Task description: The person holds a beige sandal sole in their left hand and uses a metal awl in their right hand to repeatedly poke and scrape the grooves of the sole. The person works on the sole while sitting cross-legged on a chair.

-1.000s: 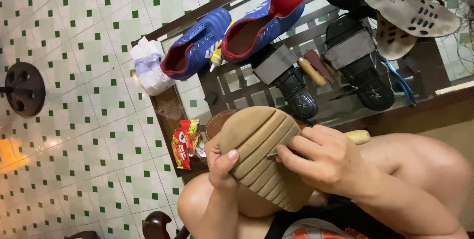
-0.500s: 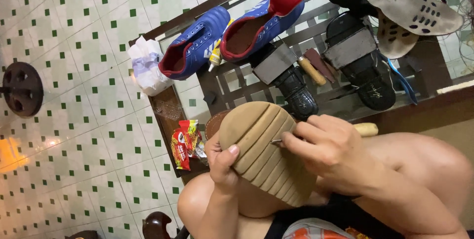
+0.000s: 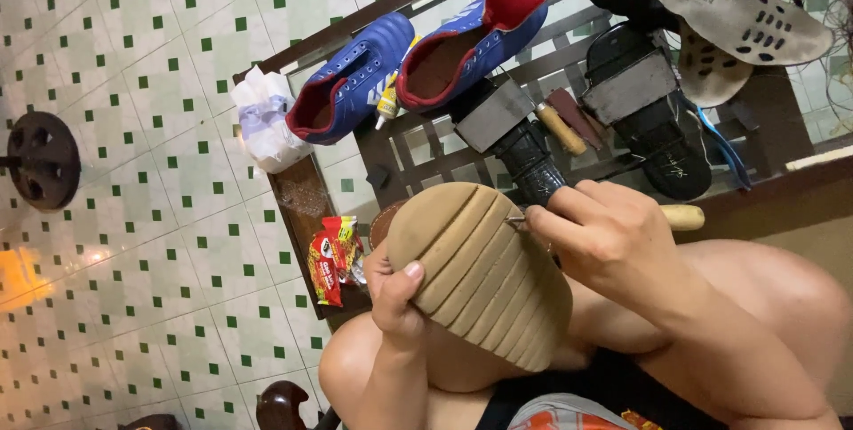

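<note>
A tan shoe [image 3: 480, 274] with a ribbed rubber sole rests sole-up on my bare knees. My left hand [image 3: 395, 292] grips its left edge, thumb lying on the ribs. My right hand [image 3: 613, 239] is closed around a tool with a pale wooden handle [image 3: 682, 217]. Its thin metal tip [image 3: 515, 218] touches the upper right edge of the sole, near the toe.
A dark wooden rack [image 3: 418, 155] in front holds two blue and red football boots [image 3: 418, 61], a small glue tube [image 3: 388, 101], black sandals [image 3: 653, 119], insoles [image 3: 742, 12] and a hammer [image 3: 520, 119]. A red snack packet [image 3: 330, 257] and white plastic bag [image 3: 267, 119] lie left. Green-dotted tiles [image 3: 160, 57] surround.
My right hand with the tool has shifted slightly up along the sole's edge toward the toe. The shoe and my left hand have stayed almost still.
</note>
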